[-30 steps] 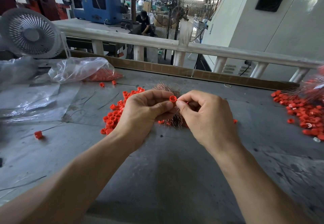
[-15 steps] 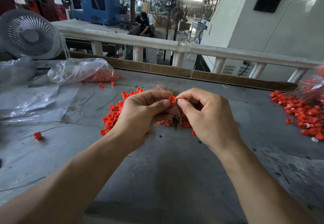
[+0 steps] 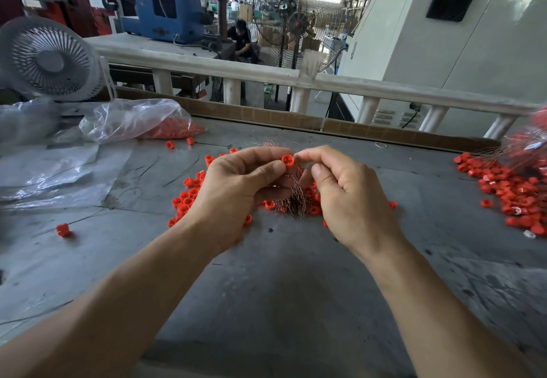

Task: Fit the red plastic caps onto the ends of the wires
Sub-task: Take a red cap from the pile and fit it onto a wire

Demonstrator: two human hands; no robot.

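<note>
My left hand [image 3: 236, 188] pinches a red plastic cap [image 3: 287, 161] between thumb and forefinger, held above the table. My right hand [image 3: 349, 197] is close beside it, its forefinger tip touching the cap's right side and its other fingers curled; any wire between them is too thin to make out. Under both hands lies a bundle of thin copper wires [image 3: 288, 200]. Loose red caps [image 3: 189, 194] are scattered around the bundle on the grey table [image 3: 281, 289].
A second heap of red caps [image 3: 509, 188] lies at the right edge beside wires in plastic. A clear bag of caps [image 3: 139, 123] and plastic sheets sit at the left, a lone cap [image 3: 63, 229] nearer me. A white fan [image 3: 50, 61] and a railing stand behind.
My right thumb has drawn down and away from the cap, leaving the forefinger tip at it. The left hand keeps the cap in the same spot.
</note>
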